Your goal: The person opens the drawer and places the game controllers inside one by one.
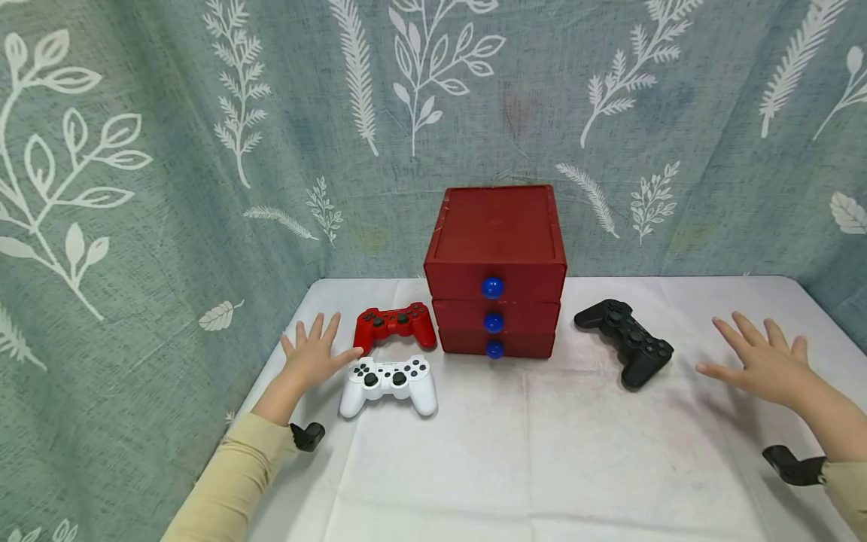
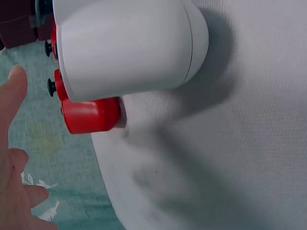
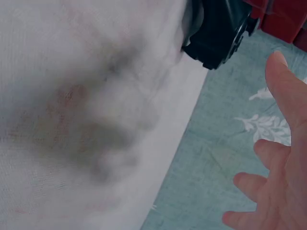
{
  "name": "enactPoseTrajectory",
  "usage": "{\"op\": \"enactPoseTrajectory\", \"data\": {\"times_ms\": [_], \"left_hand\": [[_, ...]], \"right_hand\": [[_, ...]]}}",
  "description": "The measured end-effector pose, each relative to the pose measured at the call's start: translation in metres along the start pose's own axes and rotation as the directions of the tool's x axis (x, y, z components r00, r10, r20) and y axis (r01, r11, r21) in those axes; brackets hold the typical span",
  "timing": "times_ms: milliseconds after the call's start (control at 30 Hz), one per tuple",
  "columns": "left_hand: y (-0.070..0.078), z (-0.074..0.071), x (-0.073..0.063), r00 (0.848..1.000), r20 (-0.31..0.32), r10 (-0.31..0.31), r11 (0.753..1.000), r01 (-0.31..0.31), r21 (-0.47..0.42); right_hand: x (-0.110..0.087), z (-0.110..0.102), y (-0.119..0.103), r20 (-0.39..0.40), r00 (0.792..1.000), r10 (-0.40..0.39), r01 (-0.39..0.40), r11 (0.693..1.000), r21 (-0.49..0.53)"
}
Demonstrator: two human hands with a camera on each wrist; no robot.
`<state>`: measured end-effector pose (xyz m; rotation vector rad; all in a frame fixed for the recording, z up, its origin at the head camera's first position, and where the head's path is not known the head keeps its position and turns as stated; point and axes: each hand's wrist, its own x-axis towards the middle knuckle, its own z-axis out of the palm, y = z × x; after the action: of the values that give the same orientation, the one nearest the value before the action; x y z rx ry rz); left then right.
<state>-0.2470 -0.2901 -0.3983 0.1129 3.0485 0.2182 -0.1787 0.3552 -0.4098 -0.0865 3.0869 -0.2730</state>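
My left hand (image 1: 311, 361) is spread with straight fingers at the left side of the table, holding nothing. Its thumb is close by the white game controller (image 1: 389, 384); in the head view I cannot tell whether they touch, while the left wrist view shows a gap. Behind the white one lies a red game controller (image 1: 396, 327). On the right, my right hand (image 1: 768, 365) is also spread and holds nothing. Nearest to it is a black game controller (image 1: 626, 339), lying at a slant to its left.
A dark red three-drawer box (image 1: 497, 226) with blue round knobs (image 1: 493, 287) stands at the back middle, its drawers closed. A white cloth (image 1: 488, 467) covers the table. Green leaf-patterned curtains (image 1: 291, 98) hang behind and at the sides.
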Motion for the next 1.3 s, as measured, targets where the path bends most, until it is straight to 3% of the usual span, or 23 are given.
{"op": "enactPoseTrajectory", "data": {"times_ms": [300,600,767,967,1300], "left_hand": [[0.010,-0.002,0.000,0.999,-0.025,0.035,0.999,-0.035,-0.018],[0.031,-0.013,-0.005,0.993,-0.070,0.092,0.991,-0.098,-0.088],[0.042,-0.020,-0.007,0.987,-0.109,0.114,0.981,-0.129,-0.147],[0.057,-0.029,-0.010,0.977,-0.153,0.146,0.974,-0.169,-0.150],[0.078,-0.053,-0.014,0.959,-0.190,0.209,0.961,-0.237,-0.140]], "right_hand": [[-0.004,-0.011,-0.013,-0.033,0.994,-0.103,0.104,0.995,0.011],[-0.008,-0.028,-0.040,-0.078,0.971,-0.226,0.232,0.970,0.075],[-0.011,-0.039,-0.057,-0.077,0.960,-0.270,0.279,0.949,0.148],[-0.014,-0.049,-0.081,-0.103,0.947,-0.305,0.321,0.917,0.234],[-0.013,-0.046,-0.119,-0.214,0.897,-0.386,0.437,0.842,0.316]]}}
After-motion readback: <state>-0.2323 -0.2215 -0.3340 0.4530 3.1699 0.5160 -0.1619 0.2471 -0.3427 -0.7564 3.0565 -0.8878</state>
